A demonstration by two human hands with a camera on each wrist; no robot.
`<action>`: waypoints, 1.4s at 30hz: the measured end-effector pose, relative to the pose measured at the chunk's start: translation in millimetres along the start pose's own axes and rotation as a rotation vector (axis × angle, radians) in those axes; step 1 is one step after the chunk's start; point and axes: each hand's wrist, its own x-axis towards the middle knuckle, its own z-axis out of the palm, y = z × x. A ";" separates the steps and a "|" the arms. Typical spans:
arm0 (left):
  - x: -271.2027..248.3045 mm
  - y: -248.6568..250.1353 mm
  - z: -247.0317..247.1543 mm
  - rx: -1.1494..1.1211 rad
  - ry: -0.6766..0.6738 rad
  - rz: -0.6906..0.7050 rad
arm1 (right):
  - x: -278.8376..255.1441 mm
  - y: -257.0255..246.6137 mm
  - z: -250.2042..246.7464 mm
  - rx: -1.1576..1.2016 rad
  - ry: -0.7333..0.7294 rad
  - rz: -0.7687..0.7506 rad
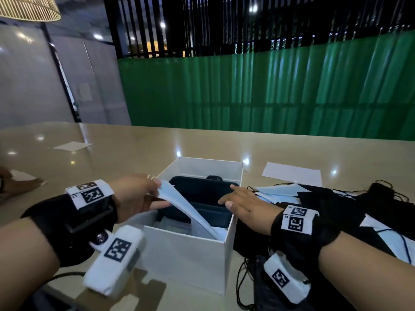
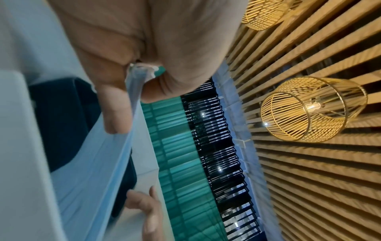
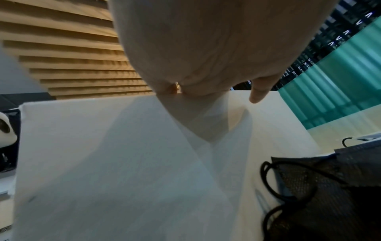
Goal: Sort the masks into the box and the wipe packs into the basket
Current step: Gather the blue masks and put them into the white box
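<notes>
A white open box [image 1: 186,252] stands on the table in front of me, with dark masks and pale ones inside. My left hand [image 1: 143,196] pinches the top edge of a light blue mask [image 1: 186,207] that slants down into the box. The left wrist view shows the same blue mask [image 2: 98,159] held between thumb and fingers [image 2: 117,110]. My right hand [image 1: 244,205] rests flat with straight fingers on the box's right rim, holding nothing. A pile of black masks [image 1: 341,209] and blue masks [image 1: 278,191] lies to the right of the box. No basket or wipe packs show.
A white paper sheet [image 1: 292,173] lies behind the mask pile, another sheet [image 1: 73,145] at the far left. Someone else's hand [image 1: 20,182] rests at the table's left edge. Black ear loops [image 3: 288,187] trail beside the box. A green fence stands beyond the table.
</notes>
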 end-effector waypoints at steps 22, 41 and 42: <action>34.7 -12.9 -11.4 0.981 -0.038 -0.089 | -10.4 -11.4 0.2 0.084 0.014 0.044; 32.0 -7.8 -39.2 0.489 -0.112 -0.056 | -4.8 -2.5 6.0 0.137 0.047 0.015; 32.1 -13.0 -37.4 0.526 -0.117 -0.077 | -4.7 -2.6 6.0 0.140 0.049 0.015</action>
